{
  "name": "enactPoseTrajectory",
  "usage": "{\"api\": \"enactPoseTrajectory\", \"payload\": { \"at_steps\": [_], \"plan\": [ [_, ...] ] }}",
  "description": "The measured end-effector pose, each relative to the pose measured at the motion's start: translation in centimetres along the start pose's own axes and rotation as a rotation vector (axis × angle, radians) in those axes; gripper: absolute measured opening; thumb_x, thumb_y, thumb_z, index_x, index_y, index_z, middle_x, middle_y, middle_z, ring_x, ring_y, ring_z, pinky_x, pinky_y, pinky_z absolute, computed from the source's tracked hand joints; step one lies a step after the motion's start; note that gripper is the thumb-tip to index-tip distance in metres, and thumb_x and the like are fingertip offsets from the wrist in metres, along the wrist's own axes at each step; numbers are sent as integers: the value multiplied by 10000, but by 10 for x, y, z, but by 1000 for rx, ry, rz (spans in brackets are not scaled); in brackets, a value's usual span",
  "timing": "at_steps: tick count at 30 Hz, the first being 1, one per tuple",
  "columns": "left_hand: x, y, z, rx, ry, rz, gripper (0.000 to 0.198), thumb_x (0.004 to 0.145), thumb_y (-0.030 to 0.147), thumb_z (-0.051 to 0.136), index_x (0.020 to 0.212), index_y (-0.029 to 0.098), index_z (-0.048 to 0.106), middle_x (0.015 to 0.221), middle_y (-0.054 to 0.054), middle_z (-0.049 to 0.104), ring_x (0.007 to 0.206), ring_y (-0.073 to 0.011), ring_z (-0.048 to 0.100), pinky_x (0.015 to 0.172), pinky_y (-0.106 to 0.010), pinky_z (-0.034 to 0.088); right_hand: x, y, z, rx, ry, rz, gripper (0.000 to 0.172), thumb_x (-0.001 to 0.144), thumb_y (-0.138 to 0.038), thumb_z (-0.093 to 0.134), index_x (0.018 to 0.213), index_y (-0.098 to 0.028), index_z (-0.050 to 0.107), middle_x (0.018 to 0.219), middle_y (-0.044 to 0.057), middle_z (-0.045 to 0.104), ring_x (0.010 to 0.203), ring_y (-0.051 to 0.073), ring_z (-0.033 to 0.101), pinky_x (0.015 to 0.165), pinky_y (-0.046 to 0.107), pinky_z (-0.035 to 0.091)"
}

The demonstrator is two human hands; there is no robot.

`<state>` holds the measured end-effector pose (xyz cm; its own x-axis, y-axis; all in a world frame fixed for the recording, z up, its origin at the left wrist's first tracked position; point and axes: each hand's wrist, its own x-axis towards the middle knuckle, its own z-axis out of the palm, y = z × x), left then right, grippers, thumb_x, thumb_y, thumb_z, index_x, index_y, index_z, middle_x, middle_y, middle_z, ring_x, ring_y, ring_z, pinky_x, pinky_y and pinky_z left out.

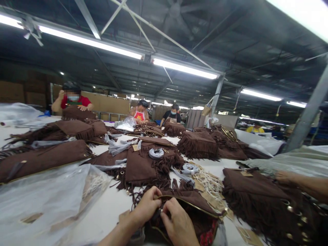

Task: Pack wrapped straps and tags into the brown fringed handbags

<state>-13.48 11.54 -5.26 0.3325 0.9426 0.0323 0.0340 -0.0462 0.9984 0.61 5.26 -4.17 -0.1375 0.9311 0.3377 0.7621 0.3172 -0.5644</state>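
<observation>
Brown bag [196, 197]: on desk [116, 200], 6 o'clock, mouth open; prob. light, soft, floppy.
R hand [178, 220]: curled at mouth, can't tell grip.
L hand [147, 206]: pinching bag's edge, 10 o'clock.
Gold zip [202, 209]: prob. stiffer; hold here.

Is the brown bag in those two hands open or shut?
The brown bag is open: its gold zipper edges gape apart, showing red patterned fabric inside, with the left hand and right hand at its mouth.
</observation>
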Motion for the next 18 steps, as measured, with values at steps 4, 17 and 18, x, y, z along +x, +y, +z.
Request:
{"api": "enactPoseTrajectory", "payload": {
  "at_steps": [4, 17, 18],
  "plan": [
    [-1, 3, 1, 17, -13, 52, 242, 600, 75, 520, 814, 188, 523, 647, 55, 518, 664, -140, 484, 614, -239, 327, 3, 6, -7, 225, 12, 45, 164, 823, -312, 419, 685, -230, 451, 729, 19, 538, 716, 196, 537, 676, 296, 410],
    [-4, 1, -2, -76, -20, -67, 250, 594, 85, 524, 823, 184, 518, 627, 56, 531, 602, -121, 467, 579, -231, 319, -3, 7, -11, 408, -104, 49, 78, 791, -183, 456, 848, -221, 494, 648, -62, 525, 592, 143, 593, 620, 242, 427],
    [-3, 0, -2, -89, -26, -79, 249, 594, 87, 528, 822, 185, 517, 624, 58, 528, 592, -116, 460, 574, -229, 315, -3, 5, -12, 417, -111, 47, 88, 785, -184, 473, 857, -217, 510, 662, -59, 532, 590, 143, 608, 612, 239, 432]
  ]
}}
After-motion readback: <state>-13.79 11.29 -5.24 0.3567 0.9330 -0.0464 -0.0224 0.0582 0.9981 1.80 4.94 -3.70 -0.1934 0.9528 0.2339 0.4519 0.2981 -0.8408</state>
